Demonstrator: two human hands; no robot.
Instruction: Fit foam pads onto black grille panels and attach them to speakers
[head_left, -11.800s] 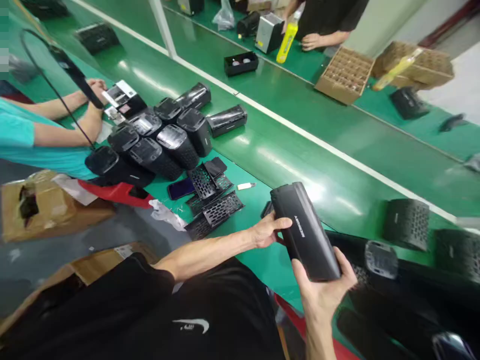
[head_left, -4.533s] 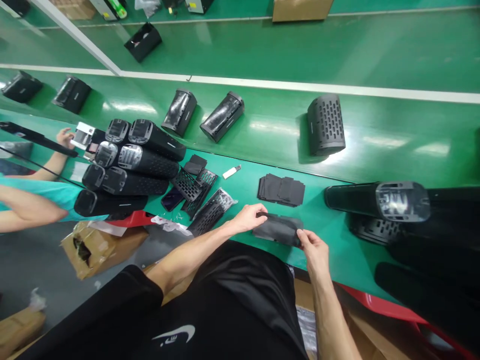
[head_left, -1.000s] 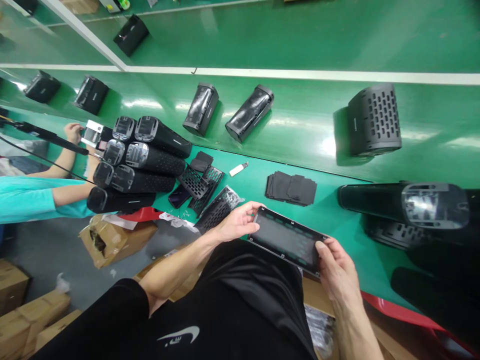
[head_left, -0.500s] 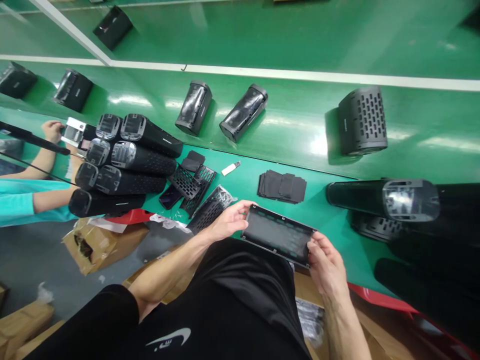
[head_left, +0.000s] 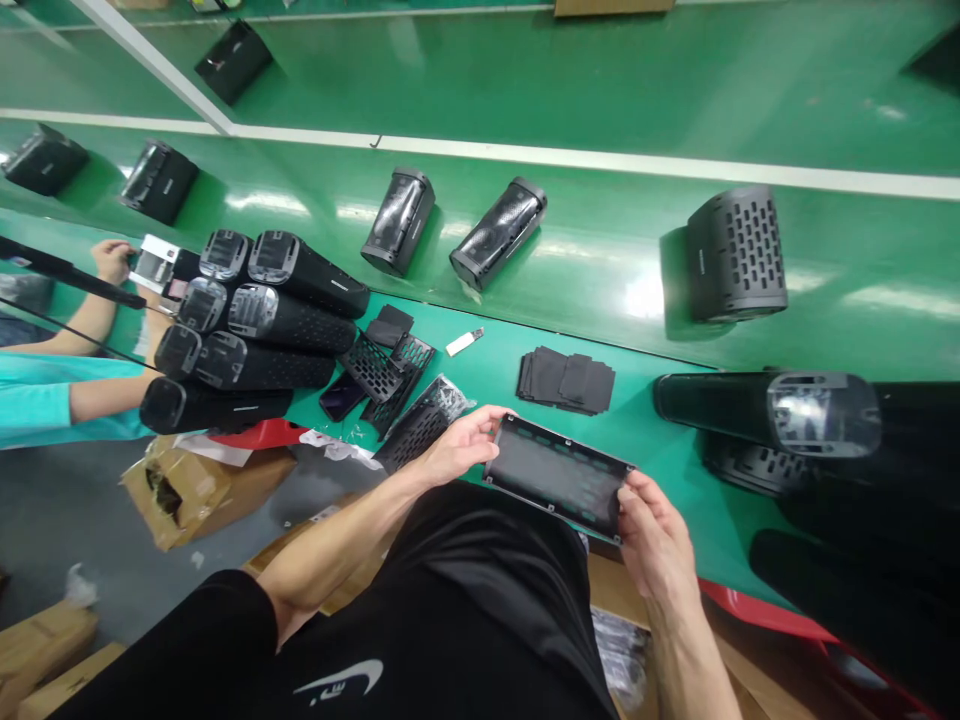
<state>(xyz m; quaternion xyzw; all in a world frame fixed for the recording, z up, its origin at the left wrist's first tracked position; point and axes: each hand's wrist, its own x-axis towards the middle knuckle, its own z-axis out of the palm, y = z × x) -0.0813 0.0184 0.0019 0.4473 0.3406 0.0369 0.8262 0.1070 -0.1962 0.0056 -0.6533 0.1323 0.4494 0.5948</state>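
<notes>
A: How are the hands held?

B: The left hand (head_left: pixel 469 445) reaches in from the left, thumb inside and fingers behind, pinching the left end of a black panel (head_left: pixel 559 475). The right hand (head_left: pixel 654 515) rises from the near right and pinches the opposite end (thumb over the rim).

A: What's hard to make out?

B: At the far left, a co-worker's sleeve (head_left: pixel 75 400) is cut off by the edge. In the middle, the fingertips behind the panel are hidden. On the right, dark shapes (head_left: pixel 810 575) run together.

A: And the panel?

B: Between both hands, hollow side up, at the near edge of the green table (head_left: pixel 491 372), nearer than the black sheets (head_left: pixel 564 380).
</notes>
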